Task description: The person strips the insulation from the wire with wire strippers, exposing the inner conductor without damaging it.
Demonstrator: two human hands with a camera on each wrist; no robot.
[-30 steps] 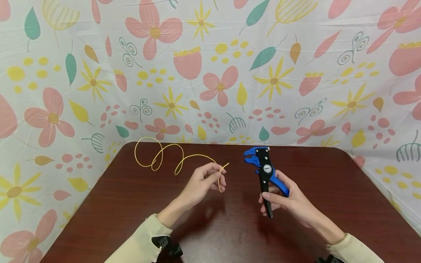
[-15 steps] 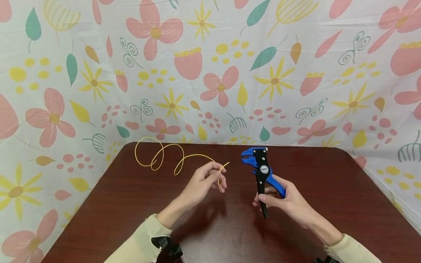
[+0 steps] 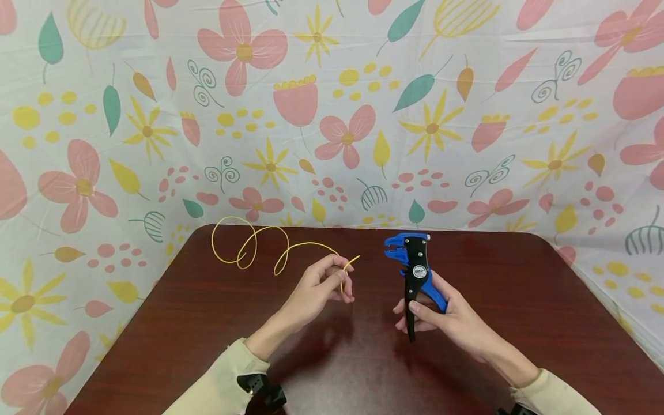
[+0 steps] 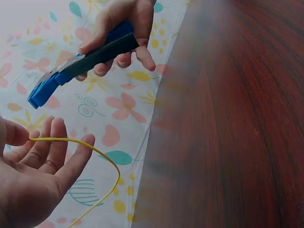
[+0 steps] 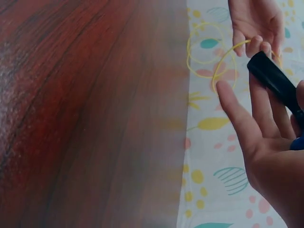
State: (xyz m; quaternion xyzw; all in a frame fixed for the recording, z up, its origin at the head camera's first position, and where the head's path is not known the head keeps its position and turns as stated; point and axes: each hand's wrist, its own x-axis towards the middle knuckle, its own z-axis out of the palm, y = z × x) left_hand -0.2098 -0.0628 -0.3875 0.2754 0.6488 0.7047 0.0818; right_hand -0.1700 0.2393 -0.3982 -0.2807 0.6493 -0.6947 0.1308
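The work surface is a dark red-brown table (image 3: 363,369), backed and flanked by a flower-printed cloth (image 3: 332,115). All positions below are given relative to the wire stripper.

The wire stripper (image 3: 415,276), blue and black, stands nearly upright above the table, jaw end up and pointing away from the person. The right hand (image 3: 441,317) grasps its handles from below, fingers wrapped around the black handle with the blue handle against the palm. In the left wrist view the handles appear spread and the fingers only loosely closed, so the tool is judged not yet squeezed.

The yellow wire (image 3: 259,248) lies to the left of the stripper. Its far portion rests in loose coils on the table, well apart from the tool. Its near end rises off the table into the left hand (image 3: 321,288), which pinches it between thumb and fingers, the remaining fingers relaxed. The free tip (image 3: 355,259) projects toward the stripper, near the jaws but not touching them; a clear gap shows between tip and jaws in the head view.

Status, as judged:
- Done: tool picked up and oriented; wire end picked up and presented.
- Left: tip not yet inserted in the jaws; handles not yet closed; no bare conductor is discernible at the tip, though it is too small to confirm.
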